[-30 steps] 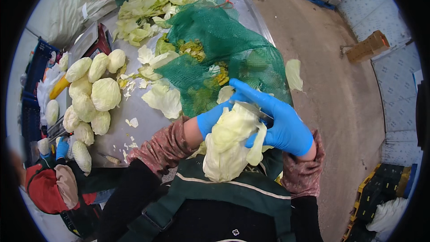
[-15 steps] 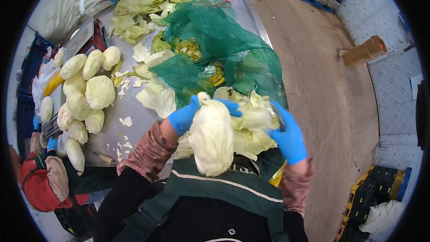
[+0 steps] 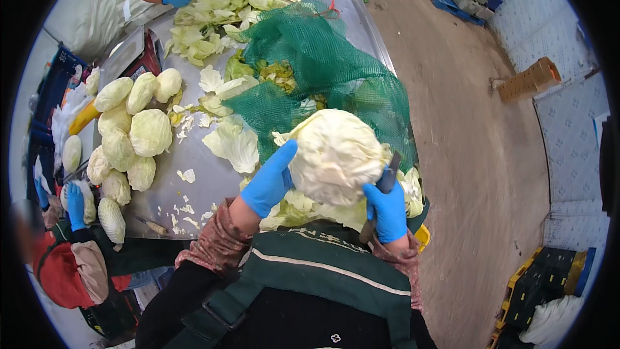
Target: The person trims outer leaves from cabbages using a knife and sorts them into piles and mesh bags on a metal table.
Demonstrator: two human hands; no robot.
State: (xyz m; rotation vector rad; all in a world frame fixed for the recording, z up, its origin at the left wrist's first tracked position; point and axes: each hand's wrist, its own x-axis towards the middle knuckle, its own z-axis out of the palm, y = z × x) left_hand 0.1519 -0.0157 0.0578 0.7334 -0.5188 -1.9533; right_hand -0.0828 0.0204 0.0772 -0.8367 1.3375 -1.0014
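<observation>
Head view: cabbage [image 3: 337, 157] now between both hands [image 3: 270, 184], earlier in left alone

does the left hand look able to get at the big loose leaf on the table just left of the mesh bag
Probably yes, but it would first have to let go of the cabbage: the big loose leaf lies close to the left hand, and nothing seems to cover it.
</observation>
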